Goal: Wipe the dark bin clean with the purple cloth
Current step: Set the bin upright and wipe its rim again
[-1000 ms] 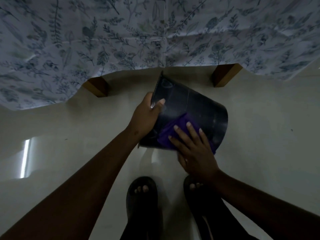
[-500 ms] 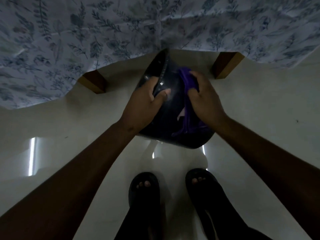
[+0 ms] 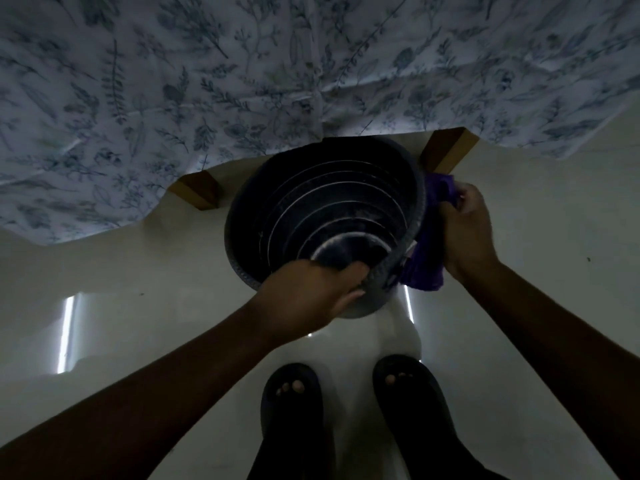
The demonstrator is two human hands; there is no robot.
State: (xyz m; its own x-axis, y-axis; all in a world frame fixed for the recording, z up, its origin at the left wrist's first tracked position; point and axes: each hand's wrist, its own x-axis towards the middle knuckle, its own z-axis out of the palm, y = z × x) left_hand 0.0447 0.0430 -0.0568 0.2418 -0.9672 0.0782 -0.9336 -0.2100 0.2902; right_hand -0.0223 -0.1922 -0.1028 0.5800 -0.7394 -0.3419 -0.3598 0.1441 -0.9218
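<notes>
The dark bin (image 3: pixel 322 199) is held up over the floor with its open mouth facing me, ribbed rings showing inside down to the round bottom. My left hand (image 3: pixel 311 292) grips its near rim, fingers curled inside. My right hand (image 3: pixel 467 230) presses the purple cloth (image 3: pixel 427 251) against the bin's outer right wall. The cloth hangs bunched between my palm and the bin.
A white cloth with a blue leaf print (image 3: pixel 242 81) hangs over furniture behind the bin, with two wooden legs (image 3: pixel 199 192) (image 3: pixel 445 150) below it. The pale glossy floor (image 3: pixel 104 271) reflects light strips. My feet in dark sandals (image 3: pixel 291 410) stand just below the bin.
The bin has been turned so that its open mouth faces me. My left hand shifted to the near rim. My right hand and the cloth moved to the bin's outer right side.
</notes>
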